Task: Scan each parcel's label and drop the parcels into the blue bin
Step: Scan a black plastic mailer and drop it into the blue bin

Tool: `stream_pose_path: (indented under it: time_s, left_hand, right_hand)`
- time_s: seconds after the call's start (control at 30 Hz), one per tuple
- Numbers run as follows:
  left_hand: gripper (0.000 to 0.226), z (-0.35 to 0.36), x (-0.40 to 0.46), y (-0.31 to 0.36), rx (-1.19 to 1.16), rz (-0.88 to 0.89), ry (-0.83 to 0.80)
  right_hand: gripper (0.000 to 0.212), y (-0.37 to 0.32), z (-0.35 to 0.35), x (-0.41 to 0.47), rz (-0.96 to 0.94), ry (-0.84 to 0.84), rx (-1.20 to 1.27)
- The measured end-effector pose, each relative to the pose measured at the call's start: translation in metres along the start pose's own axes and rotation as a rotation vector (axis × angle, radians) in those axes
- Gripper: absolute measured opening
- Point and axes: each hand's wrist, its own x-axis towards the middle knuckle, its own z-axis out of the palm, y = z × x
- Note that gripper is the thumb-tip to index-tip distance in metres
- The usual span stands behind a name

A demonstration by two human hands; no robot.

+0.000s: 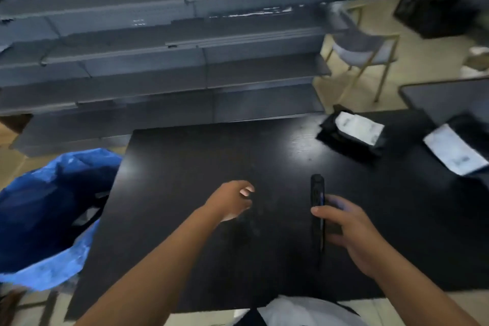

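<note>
I see two parcels lying toward the far right of the bench (211, 219). The nearer black parcel (349, 137) is a dark bag with a white label facing up, sitting close to the back edge. The second parcel (457, 151) is further right, partly cut off by the frame edge, with a white label on top as well. The two lie near each other but apart.

The blue bin (50, 209) stands off the left side of the bench, its crumpled blue lining open at the top and its rim just beside the bench edge.

My right hand (346, 233) grips a slim black scanner (317, 212), thumb along its side and fingers curled round it, the device pointing away from me above the bench. My left hand (232, 201) hovers over the middle of the bench, holding nothing, fingers loosely bent; the blur hides whether it touches the surface.

The bench top is matt black with a soft glare across its middle. Behind it run grey metal shelves (158, 61), with some white papers on an upper shelf. To the right, on a pale floor, stand a chair (362, 53) with a grey seat and a black crate (434, 13) beyond it.
</note>
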Motion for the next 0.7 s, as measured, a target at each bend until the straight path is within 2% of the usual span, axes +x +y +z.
stream_pose_path:
  time_s: [0.17, 0.3, 0.4, 0.53, 0.63, 0.7]
  left_hand:
    - [0.041, 0.057, 0.052, 0.104, 0.064, 0.18, -0.16]
    - [0.04, 0.116, 0.089, 0.182, 0.118, 0.252, -0.301]
    - [0.044, 0.163, 0.117, 0.244, 0.156, 0.283, -0.371]
    - [0.058, 0.216, 0.162, 0.338, 0.151, 0.38, -0.337]
    - [0.05, 0.24, 0.201, 0.412, 0.035, 0.422, -0.258]
    - [0.051, 0.253, 0.226, 0.457, 0.073, 0.477, -0.159]
  right_hand:
    - [0.034, 0.01, -0.089, -0.02, 0.023, 0.27, 0.146]
    - [0.037, 0.026, -0.163, -0.038, 0.058, 0.404, 0.253]
    - [0.046, 0.044, -0.219, -0.044, 0.092, 0.476, 0.305]
    - [0.061, 0.063, -0.287, -0.042, 0.147, 0.529, 0.389]
    - [0.092, 0.068, -0.335, -0.04, 0.156, 0.532, 0.386]
    - [0.107, 0.067, -0.366, -0.039, 0.158, 0.57, 0.377]
